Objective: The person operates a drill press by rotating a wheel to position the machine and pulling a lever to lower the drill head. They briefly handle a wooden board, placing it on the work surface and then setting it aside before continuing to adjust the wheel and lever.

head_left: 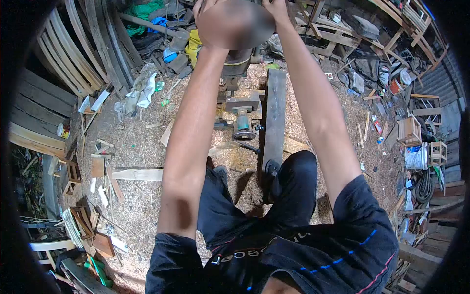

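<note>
Both my arms reach forward to the top edge of the view, where a blurred oval covers much of what lies between the hands. My left hand [208,6] shows only some bent fingers beside the blur. My right hand [277,11] is partly visible at the blur's right side, its fingertips hidden. What either hand touches cannot be made out. Below them stands a metal machine [243,102] with a round handwheel [244,134]. A long dark board [275,115] lies beside the machine, its near end close to my foot.
Wood shavings cover the floor [142,147]. Curved planks [66,49] lean at the upper left. Wood scraps [105,171] lie at left, a pale board [137,175] near my left arm. Small wooden frames [409,131], a coiled hose [424,186] and a bucket [394,86] are at right.
</note>
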`<state>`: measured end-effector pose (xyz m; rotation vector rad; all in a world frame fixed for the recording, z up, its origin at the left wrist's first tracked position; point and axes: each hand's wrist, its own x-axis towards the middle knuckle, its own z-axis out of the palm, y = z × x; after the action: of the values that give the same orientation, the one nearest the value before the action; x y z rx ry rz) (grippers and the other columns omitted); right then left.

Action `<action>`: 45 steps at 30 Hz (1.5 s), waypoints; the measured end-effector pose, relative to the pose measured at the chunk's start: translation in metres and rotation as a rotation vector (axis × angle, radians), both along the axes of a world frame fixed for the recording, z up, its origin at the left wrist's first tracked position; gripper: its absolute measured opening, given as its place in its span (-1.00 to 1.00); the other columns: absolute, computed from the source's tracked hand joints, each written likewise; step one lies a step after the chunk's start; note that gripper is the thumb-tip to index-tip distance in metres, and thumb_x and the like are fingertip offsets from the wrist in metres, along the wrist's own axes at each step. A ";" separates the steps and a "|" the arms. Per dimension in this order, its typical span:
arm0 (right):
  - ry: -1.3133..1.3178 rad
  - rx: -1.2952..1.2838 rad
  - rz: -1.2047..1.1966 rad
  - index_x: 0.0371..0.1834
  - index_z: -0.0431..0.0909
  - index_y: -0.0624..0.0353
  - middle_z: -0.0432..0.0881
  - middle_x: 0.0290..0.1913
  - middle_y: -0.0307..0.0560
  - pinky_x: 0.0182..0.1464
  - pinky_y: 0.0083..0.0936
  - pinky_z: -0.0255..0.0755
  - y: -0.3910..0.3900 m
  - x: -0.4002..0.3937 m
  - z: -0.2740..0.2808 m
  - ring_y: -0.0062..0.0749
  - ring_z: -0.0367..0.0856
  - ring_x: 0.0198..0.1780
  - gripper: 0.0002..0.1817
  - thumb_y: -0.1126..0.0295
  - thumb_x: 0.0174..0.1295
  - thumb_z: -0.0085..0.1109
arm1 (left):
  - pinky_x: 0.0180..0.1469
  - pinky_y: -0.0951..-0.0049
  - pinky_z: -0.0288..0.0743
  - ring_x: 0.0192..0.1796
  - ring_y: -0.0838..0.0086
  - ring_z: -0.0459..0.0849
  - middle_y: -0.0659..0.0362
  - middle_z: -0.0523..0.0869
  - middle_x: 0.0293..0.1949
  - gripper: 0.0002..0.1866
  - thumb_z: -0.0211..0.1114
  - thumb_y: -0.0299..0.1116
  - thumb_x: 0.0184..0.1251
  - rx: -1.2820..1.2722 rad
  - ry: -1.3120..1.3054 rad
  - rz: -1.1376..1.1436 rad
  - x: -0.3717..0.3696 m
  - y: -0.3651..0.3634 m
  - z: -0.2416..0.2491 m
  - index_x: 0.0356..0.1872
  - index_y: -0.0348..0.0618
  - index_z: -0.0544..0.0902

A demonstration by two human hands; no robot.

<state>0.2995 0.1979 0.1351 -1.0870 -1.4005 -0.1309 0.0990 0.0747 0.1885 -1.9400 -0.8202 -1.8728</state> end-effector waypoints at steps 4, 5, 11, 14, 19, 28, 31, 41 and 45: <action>0.090 -0.211 0.340 0.37 0.39 0.33 0.50 0.31 0.27 0.38 -0.28 0.28 0.020 0.019 -0.028 -0.06 0.42 0.39 -0.37 0.07 0.42 0.11 | 0.14 0.04 0.44 -0.03 0.00 0.66 -0.07 0.71 -0.22 -0.80 0.22 -0.34 0.06 0.011 0.009 -0.028 -0.003 -0.004 0.005 -0.38 -0.26 0.66; 0.081 -0.124 0.246 0.25 0.46 0.32 0.58 0.12 0.20 0.22 -0.30 0.36 0.019 0.017 -0.039 -0.11 0.52 0.20 -0.50 0.15 0.43 0.09 | 0.10 0.05 0.47 -0.06 -0.01 0.66 -0.07 0.70 -0.22 -0.81 0.21 -0.35 0.05 0.024 0.000 -0.033 -0.003 -0.004 0.006 -0.38 -0.26 0.66; 0.283 -0.209 0.013 0.17 0.55 0.31 0.69 0.06 0.14 0.17 -0.34 0.46 -0.104 -0.017 -0.100 -0.08 0.65 0.12 -0.67 0.42 0.40 0.06 | 0.33 0.17 0.30 0.21 0.08 0.56 -0.02 0.65 0.09 -0.64 0.11 -0.28 0.36 -0.012 -0.109 -0.139 -0.024 0.003 -0.039 0.08 -0.21 0.62; 0.460 -0.349 0.056 0.11 0.57 0.34 0.69 0.06 0.15 0.21 -0.35 0.45 -0.174 -0.035 -0.185 -0.13 0.65 0.12 -0.69 0.38 0.41 0.10 | 0.46 0.10 0.13 0.40 0.02 0.37 -0.14 0.46 0.31 -0.52 0.03 -0.29 0.47 -0.206 -0.266 -0.158 -0.045 -0.039 -0.108 0.32 -0.34 0.41; 0.248 -1.148 -0.116 -0.08 0.66 0.39 0.70 -0.13 0.36 0.02 -0.19 0.54 -0.266 -0.061 -0.381 0.16 0.70 -0.02 -0.66 0.31 0.22 0.18 | 0.52 0.12 0.11 0.51 -0.05 0.24 -0.21 0.31 0.44 -0.42 0.04 -0.46 0.42 -1.022 -0.145 -0.209 -0.076 -0.125 -0.319 0.45 -0.37 0.22; -0.200 -1.575 0.401 0.33 0.15 0.48 0.25 0.30 0.60 0.37 -0.06 0.22 -0.362 -0.085 -0.522 0.40 0.23 0.37 -0.28 0.31 0.15 0.12 | 0.41 0.17 0.31 0.44 -0.12 0.32 -0.23 0.14 0.52 -0.12 0.14 -0.43 0.33 -1.536 0.232 -0.293 -0.070 -0.170 -0.467 0.60 -0.09 -0.16; -0.208 -1.651 0.410 0.51 -0.22 0.48 -0.18 0.53 0.50 0.55 -0.17 -0.12 -0.345 -0.086 -0.570 0.31 -0.23 0.56 0.06 0.16 0.12 0.23 | 0.37 0.17 0.36 0.43 -0.12 0.35 -0.22 0.14 0.52 -0.08 0.17 -0.45 0.30 -1.657 0.143 -0.294 -0.063 -0.171 -0.442 0.60 -0.07 -0.19; 0.042 -1.657 0.260 0.47 -0.48 0.66 -0.43 0.51 0.75 0.59 -0.09 -0.28 -0.359 -0.096 -0.621 0.51 -0.49 0.57 0.35 -0.04 0.03 0.33 | 0.30 0.13 0.43 0.34 -0.19 0.45 -0.28 0.37 0.39 -0.08 0.24 -0.37 0.34 -1.417 0.188 -0.229 -0.063 -0.177 -0.464 0.60 -0.05 -0.14; 0.018 -1.646 0.249 0.47 -0.15 0.64 -0.10 0.49 0.70 0.55 0.02 -0.07 -0.340 -0.091 -0.609 0.57 -0.14 0.53 0.11 0.04 0.14 0.29 | 0.49 0.21 0.21 0.54 -0.05 0.15 -0.23 0.10 0.53 -0.09 0.21 -0.49 0.29 -1.585 0.147 -0.302 -0.061 -0.173 -0.451 0.58 -0.21 -0.13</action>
<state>0.2089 -0.1424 -0.4741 -2.1232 -1.4906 1.4356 0.0376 -0.0984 -0.2627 -2.9975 -2.5309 -1.0189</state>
